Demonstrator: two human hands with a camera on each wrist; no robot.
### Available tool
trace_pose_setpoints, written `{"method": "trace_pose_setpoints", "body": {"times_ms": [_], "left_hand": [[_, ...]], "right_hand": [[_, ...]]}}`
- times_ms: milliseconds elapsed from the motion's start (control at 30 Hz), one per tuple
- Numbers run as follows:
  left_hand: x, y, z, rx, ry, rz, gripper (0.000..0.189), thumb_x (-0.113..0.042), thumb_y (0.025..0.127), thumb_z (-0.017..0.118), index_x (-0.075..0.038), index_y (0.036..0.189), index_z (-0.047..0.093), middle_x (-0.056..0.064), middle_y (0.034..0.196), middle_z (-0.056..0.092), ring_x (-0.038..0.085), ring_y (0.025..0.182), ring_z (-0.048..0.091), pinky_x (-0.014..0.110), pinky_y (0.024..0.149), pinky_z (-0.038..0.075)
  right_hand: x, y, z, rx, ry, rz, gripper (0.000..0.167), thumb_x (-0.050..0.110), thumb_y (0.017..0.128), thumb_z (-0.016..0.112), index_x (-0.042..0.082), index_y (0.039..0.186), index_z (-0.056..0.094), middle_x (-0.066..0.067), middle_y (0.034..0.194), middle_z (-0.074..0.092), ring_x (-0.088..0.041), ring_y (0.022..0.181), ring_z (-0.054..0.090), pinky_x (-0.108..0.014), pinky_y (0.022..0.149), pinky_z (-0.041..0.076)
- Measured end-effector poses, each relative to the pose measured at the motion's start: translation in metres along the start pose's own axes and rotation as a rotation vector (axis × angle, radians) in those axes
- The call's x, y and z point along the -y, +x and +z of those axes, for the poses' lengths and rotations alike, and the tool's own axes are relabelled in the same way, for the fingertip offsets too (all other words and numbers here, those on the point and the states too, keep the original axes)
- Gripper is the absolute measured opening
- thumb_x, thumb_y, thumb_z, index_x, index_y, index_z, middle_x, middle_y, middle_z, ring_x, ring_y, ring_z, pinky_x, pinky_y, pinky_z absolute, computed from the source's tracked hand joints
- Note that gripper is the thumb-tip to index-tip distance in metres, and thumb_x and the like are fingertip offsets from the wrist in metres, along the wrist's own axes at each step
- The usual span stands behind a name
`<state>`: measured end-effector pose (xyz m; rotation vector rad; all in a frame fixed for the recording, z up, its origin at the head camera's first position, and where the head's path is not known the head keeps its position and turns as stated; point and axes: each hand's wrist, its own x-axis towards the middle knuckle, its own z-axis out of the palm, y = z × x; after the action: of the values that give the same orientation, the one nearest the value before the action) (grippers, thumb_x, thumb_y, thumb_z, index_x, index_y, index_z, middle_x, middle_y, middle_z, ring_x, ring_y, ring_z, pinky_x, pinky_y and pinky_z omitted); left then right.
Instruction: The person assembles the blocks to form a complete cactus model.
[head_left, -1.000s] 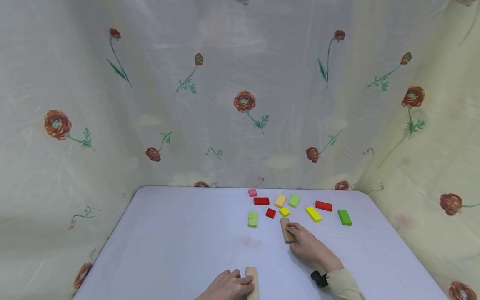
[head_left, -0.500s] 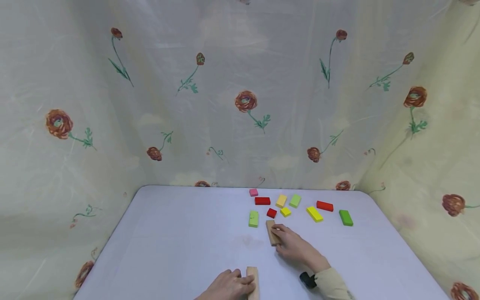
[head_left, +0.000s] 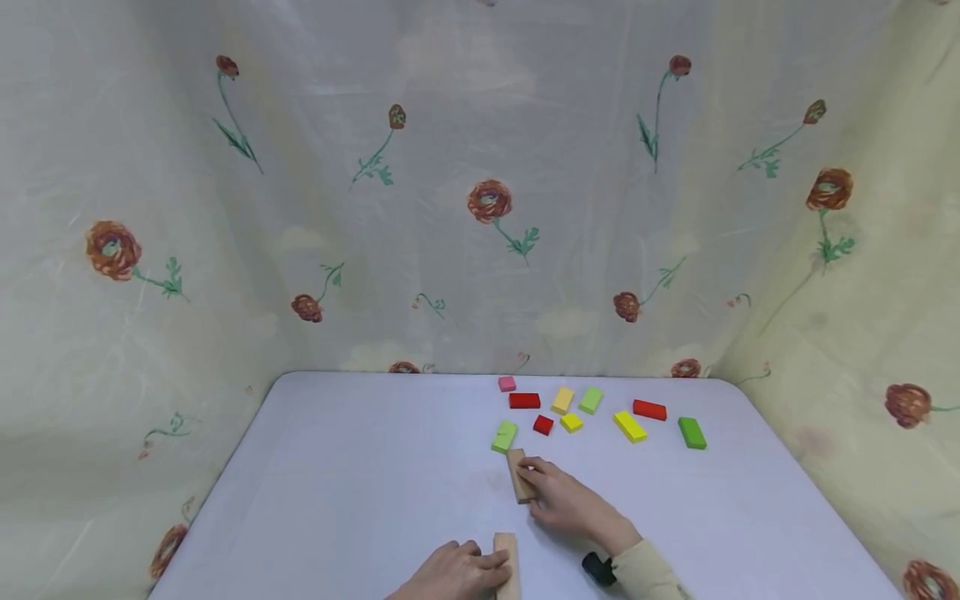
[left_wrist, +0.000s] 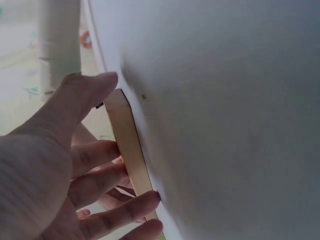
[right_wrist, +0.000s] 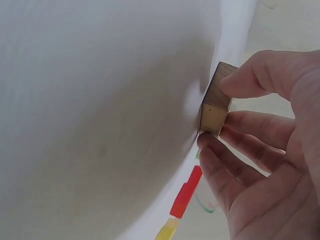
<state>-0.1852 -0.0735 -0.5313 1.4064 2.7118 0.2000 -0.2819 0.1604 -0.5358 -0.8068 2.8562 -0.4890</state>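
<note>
Near the front edge of the table, my left hand [head_left: 456, 572] holds a plain wooden block [head_left: 506, 546] that lies lengthwise away from me. In the left wrist view, the thumb sits by that block's end [left_wrist: 119, 100] and the fingers lie along its side. Farther out, my right hand [head_left: 570, 504] grips a second wooden block [head_left: 517, 477] from its right side, low at the tabletop. The right wrist view has this block [right_wrist: 216, 102] between thumb and fingers. Its far end is at the near end of a light green block [head_left: 505, 436], which lies slightly turned.
Beyond the hands lie a small dark red block [head_left: 543, 425], a longer dark red one [head_left: 524, 401], a pink block [head_left: 507, 383], yellow blocks [head_left: 630, 427], a red block [head_left: 649, 409] and a green block [head_left: 692, 432]. A flowered cloth [head_left: 420, 250] hangs behind the white table [head_left: 337, 483].
My right hand has slid its wooden block leftward and slightly nearer to me. The light green block has turned, its near end shifting left. My left hand has stayed put.
</note>
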Motion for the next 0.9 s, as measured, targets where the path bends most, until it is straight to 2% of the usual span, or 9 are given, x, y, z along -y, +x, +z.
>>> {"method": "trace_pose_setpoints", "body": {"times_ms": [200, 333, 500, 733, 900], "left_hand": [[0.004, -0.002, 0.001, 0.042, 0.004, 0.015, 0.058, -0.059, 0.089, 0.055, -0.027, 0.138, 0.054, -0.007, 0.139, 0.056, 0.006, 0.098, 0.061, 0.019, 0.065, 0.045], [0.004, -0.003, -0.001, 0.070, -0.010, 0.006, 0.060, -0.059, 0.089, 0.055, -0.027, 0.140, 0.052, -0.007, 0.141, 0.054, 0.006, 0.099, 0.060, 0.019, 0.067, 0.046], [0.003, -0.004, 0.000, 0.080, -0.032, -0.005, 0.061, -0.058, 0.089, 0.056, -0.027, 0.141, 0.051, -0.007, 0.141, 0.053, 0.007, 0.098, 0.060, 0.022, 0.068, 0.047], [0.003, -0.004, 0.000, 0.062, -0.024, -0.001, 0.060, -0.057, 0.088, 0.057, -0.026, 0.140, 0.052, -0.006, 0.140, 0.054, 0.006, 0.094, 0.059, 0.021, 0.067, 0.046], [0.003, -0.003, -0.001, 0.091, -0.046, -0.017, 0.060, -0.057, 0.089, 0.056, -0.028, 0.141, 0.050, -0.007, 0.141, 0.053, 0.006, 0.094, 0.059, 0.022, 0.069, 0.048]], "right_hand": [[0.008, 0.000, 0.001, 0.011, -0.018, -0.026, 0.053, 0.021, 0.087, 0.067, 0.006, 0.136, 0.054, -0.012, 0.141, 0.048, -0.025, 0.123, 0.052, -0.041, 0.097, 0.049], [0.013, 0.000, 0.001, 0.024, -0.009, -0.050, 0.053, 0.019, 0.087, 0.068, 0.005, 0.136, 0.054, -0.012, 0.141, 0.048, -0.026, 0.123, 0.053, -0.041, 0.097, 0.049], [0.018, -0.002, 0.004, 0.039, -0.018, -0.078, 0.049, 0.016, 0.087, 0.066, 0.005, 0.134, 0.056, -0.011, 0.140, 0.049, -0.024, 0.122, 0.053, -0.038, 0.096, 0.050], [0.027, -0.006, 0.004, 0.075, -0.022, -0.092, 0.051, 0.013, 0.087, 0.065, 0.007, 0.136, 0.054, -0.009, 0.141, 0.048, -0.022, 0.123, 0.052, -0.036, 0.097, 0.049], [0.032, -0.009, 0.004, 0.082, -0.034, -0.113, 0.050, 0.014, 0.087, 0.065, 0.007, 0.135, 0.055, -0.009, 0.140, 0.049, -0.021, 0.120, 0.054, -0.035, 0.097, 0.049]]}}
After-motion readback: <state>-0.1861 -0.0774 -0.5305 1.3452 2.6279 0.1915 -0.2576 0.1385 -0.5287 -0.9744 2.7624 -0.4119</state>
